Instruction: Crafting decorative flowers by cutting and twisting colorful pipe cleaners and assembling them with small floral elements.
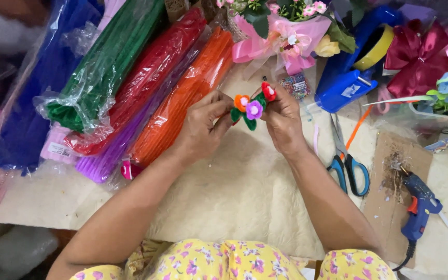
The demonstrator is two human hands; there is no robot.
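Small pipe-cleaner flower cluster (252, 106), orange, purple and red blooms with green leaves, held above the cream fluffy mat (245, 192). Left hand (203, 127) and right hand (283, 122) both pinch it closed, fingertips on the stems. Likely mid-assembly, twisting stems together; next wants firm, small turns. Bagged pipe cleaners (146, 83) left; scissors (348, 166), glue gun (421, 207) right.

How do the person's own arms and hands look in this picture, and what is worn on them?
Both forearms are bare up to the bottom edge of the picture; no sleeve reaches them. The left hand and the right hand wear no gloves, and no ring, bracelet or watch can be seen. The fingers are bare too. Near the bottom edge, the clothing is yellow with small pink and purple flowers.
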